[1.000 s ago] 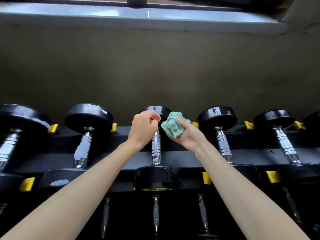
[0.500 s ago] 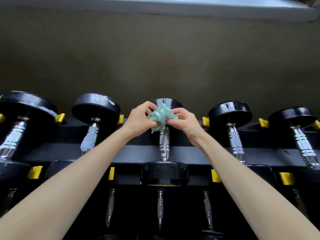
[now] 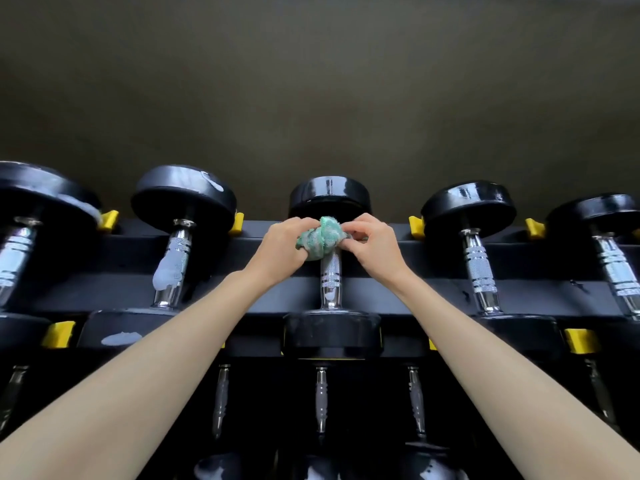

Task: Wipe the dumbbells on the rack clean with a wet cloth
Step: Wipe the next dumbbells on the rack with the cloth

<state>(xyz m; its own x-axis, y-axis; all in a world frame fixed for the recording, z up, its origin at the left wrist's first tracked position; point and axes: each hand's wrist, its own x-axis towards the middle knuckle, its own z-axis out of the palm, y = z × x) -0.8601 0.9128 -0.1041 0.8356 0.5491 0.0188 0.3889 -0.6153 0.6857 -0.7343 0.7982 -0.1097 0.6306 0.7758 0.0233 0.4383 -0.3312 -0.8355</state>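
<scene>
We have both hands closed on the green-and-white cloth, which is bunched into a wad around the top of the chrome handle of the centre dumbbell. Our left hand curls its fingers round the wad's left side. Our right hand pinches the wad's right end between thumb and fingertips. The cloth sits right under the dumbbell's far head, which is black and glossy. Below the grip the knurled, ringed handle runs bare down to the near head, with a small pale mark low on it. The dumbbell lies across the black rails of the rack, its handle pointing toward us.

Just left of the grip, the next dumbbell carries a pale smear along its handle, a streak on its far head and a patch on its near head. Further left, a larger dumbbell runs off the edge of the view. Right of the grip lie a shiny-handled dumbbell and, beyond it, an outer dumbbell. Yellow stops stick up from the far rail between the heads. Beneath our forearms, a lower tier holds more chrome handles. Behind the rack rises a plain, dull wall.
</scene>
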